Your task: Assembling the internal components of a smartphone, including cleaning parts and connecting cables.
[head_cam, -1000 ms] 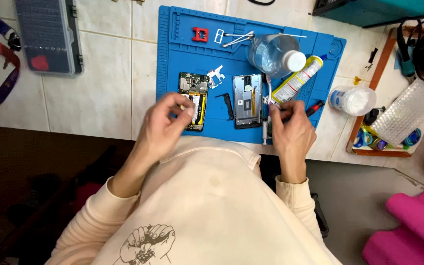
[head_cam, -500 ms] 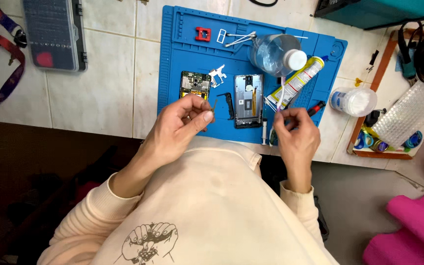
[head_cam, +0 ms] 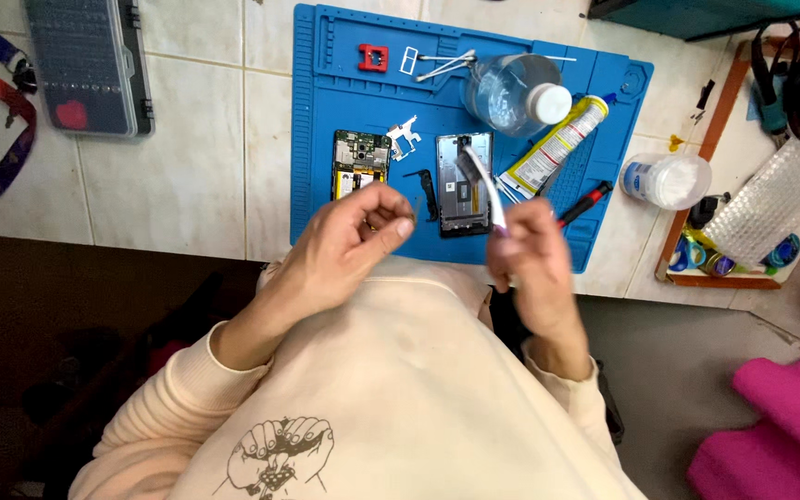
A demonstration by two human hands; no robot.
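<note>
My left hand [head_cam: 354, 243] hovers over the near edge of the blue work mat [head_cam: 326, 111], thumb and fingers pinched together; I make out nothing between them. It is just below an opened phone body with a bare circuit board [head_cam: 360, 160]. My right hand [head_cam: 531, 264] grips a thin brush [head_cam: 479, 181] by its purple handle. The pale bristle end points up over a second dark phone part [head_cam: 460, 199]. A small metal bracket [head_cam: 405, 137] lies between the two phone parts.
On the mat lie a clear bottle with a white cap [head_cam: 514, 93], a glue tube [head_cam: 557, 143], a red-black screwdriver [head_cam: 587, 202], tweezers [head_cam: 446, 63] and a red tool [head_cam: 372, 57]. A grey bit case [head_cam: 90, 65] sits at left, a white tub [head_cam: 664, 179] and a wooden tray [head_cam: 673, 243] at right.
Both hands rose off the mat toward my body. My left hand left the opened phone and pinched shut. My right hand swung the brush up over the dark phone part.
</note>
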